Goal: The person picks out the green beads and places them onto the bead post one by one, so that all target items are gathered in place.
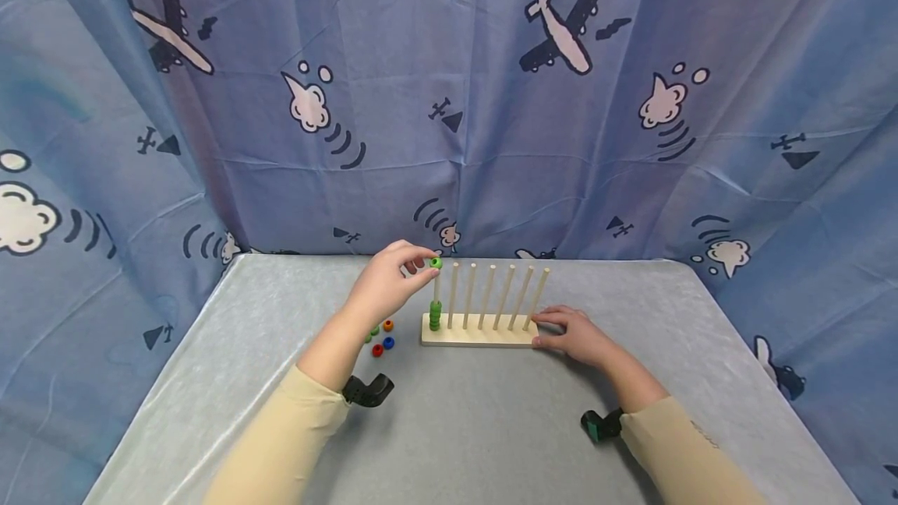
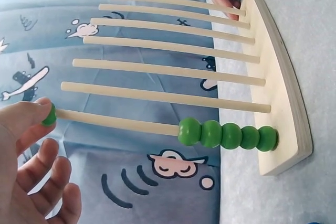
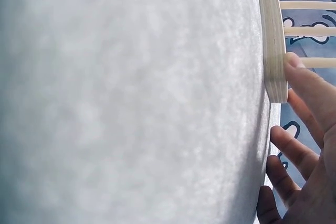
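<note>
A pale wooden base [image 1: 480, 340] carries a row of upright pegs. Several green beads [image 2: 211, 134] are stacked at the bottom of the leftmost peg [image 2: 118, 121]. My left hand [image 1: 390, 280] pinches another green bead [image 2: 50, 116] between thumb and forefinger at that peg's tip; its other fingers are loosely bent in the left wrist view. Whether the bead is threaded on the tip I cannot tell. At the base's right end, my right hand [image 1: 578, 336] grips the edge [image 3: 275, 72] with thumb and forefinger, the other fingers spread beside it.
Left of the base, partly behind the left forearm, lie loose beads: an orange one [image 1: 388, 325], a blue one [image 1: 389, 343], a red one [image 1: 377, 350] and some green. A patterned blue curtain [image 1: 393, 100] hangs behind the grey table [image 1: 477, 427].
</note>
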Demonstrator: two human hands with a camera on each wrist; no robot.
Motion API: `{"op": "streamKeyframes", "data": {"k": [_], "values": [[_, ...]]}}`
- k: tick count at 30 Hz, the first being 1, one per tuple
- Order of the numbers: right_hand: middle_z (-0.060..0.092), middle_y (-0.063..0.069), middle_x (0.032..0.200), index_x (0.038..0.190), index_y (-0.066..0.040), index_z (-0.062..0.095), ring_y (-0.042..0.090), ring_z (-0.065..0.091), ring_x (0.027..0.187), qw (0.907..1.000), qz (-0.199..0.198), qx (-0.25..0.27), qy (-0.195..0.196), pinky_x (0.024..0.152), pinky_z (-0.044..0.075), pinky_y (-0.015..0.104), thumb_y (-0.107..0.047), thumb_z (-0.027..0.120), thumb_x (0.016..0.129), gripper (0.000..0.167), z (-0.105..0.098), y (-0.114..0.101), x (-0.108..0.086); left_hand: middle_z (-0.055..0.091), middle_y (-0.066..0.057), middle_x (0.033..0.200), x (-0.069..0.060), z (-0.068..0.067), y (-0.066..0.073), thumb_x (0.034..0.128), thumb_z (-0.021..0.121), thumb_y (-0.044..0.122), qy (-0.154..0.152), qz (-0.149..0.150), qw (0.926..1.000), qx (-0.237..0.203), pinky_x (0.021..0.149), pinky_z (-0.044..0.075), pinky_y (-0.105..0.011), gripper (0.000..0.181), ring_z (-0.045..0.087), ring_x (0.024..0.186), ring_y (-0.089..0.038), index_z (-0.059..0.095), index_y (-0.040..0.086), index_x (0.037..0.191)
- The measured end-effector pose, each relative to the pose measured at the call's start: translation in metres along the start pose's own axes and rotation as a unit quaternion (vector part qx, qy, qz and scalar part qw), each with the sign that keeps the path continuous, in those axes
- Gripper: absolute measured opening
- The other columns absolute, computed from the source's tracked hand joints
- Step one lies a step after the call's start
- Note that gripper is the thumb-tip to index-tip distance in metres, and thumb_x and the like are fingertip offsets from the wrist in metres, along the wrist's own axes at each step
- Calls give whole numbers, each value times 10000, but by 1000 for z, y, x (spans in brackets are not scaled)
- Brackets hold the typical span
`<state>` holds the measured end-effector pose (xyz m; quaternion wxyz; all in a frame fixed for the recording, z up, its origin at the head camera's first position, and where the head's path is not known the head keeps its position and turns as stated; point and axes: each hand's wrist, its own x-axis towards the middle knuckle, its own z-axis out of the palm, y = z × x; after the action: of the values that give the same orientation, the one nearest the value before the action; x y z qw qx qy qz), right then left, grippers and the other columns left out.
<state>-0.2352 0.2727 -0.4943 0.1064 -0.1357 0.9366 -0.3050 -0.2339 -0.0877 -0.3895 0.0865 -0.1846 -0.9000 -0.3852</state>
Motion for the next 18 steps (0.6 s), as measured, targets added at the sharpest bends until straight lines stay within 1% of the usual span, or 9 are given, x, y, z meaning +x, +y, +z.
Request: {"op": "streamKeyframes", "data": {"k": [4, 7, 11, 18], "values": [[461, 239, 1436, 1341, -65, 624, 494, 329, 1330, 10000, -26, -10, 12, 1043, 293, 650, -392, 751, 876, 582, 1, 0, 0, 628, 20, 1023, 1, 0, 0, 942, 689, 362, -3, -23, 10000, -6, 741, 488, -356, 266, 560, 898, -119, 727, 234, 1171], [463, 238, 1435, 1342, -67, 625, 490, 332, 1328, 10000, -36, -39, 20, 1041, 298, 646, -397, 751, 875, 585, 1, 0, 0, 614, 50, 997, 1, 1, 0, 940, 692, 362, -8, -58, 10000, -2, 741, 489, -356, 263, 560, 895, -117, 728, 235, 1168], [468, 233, 1432, 1342, -71, 626, 485, 338, 1324, 10000, -35, -51, 32, 1041, 302, 642, -400, 753, 874, 586, 1, 0, 0, 605, 61, 986, 2, 0, 0, 942, 689, 361, -50, -97, 9999, 19, 747, 489, -357, 265, 560, 894, -120, 726, 235, 1173], [461, 238, 1437, 1337, -72, 631, 491, 332, 1330, 10000, -13, -51, 29, 1043, 297, 646, -395, 755, 872, 579, 1, -1, 1, 609, 48, 1025, 1, -1, 1, 948, 679, 364, -165, -155, 9997, 47, 742, 490, -363, 274, 560, 905, -121, 717, 246, 1192]]}}
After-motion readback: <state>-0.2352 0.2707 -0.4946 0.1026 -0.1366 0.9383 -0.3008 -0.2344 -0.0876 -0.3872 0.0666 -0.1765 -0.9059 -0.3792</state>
